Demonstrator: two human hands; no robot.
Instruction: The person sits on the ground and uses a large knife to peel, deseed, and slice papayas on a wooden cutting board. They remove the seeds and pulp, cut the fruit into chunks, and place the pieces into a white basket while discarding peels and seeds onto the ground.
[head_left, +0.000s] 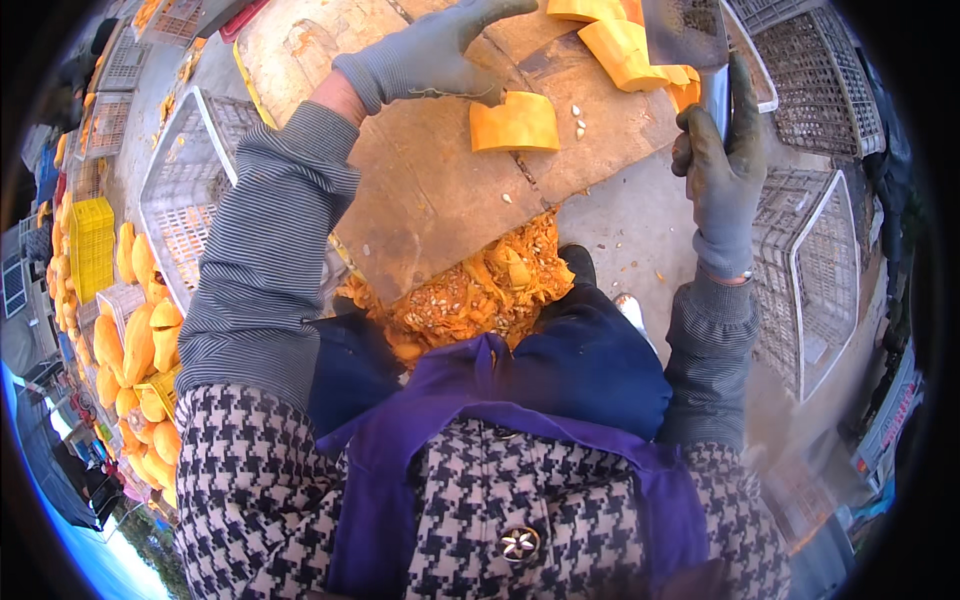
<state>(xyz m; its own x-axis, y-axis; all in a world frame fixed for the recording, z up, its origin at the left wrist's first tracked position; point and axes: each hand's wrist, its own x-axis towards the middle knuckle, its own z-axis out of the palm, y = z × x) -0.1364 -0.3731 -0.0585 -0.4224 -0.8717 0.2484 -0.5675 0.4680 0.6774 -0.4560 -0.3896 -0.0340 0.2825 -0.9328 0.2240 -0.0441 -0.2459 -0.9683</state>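
Observation:
On the wooden board (442, 172) lies a curved piece of orange pumpkin (514, 122). My left hand (431, 60), in a grey glove, is just above and left of it, thumb and fingers spread; its lower fingertips are near the piece's upper edge, and whether they touch cannot be told. My right hand (724, 157), in a soiled grey glove, grips a wide-bladed knife (686, 34) by its metal handle. The blade is over more pumpkin pieces (619, 52) at the board's top right. A few pale seeds (577, 124) lie on the board.
Pumpkin pulp and seeds (487, 289) are heaped below the board, between my legs. White plastic crates stand at the left (187, 187) and right (810, 277). Whole pumpkins (139, 345) are piled at the far left beside a yellow crate (92, 247).

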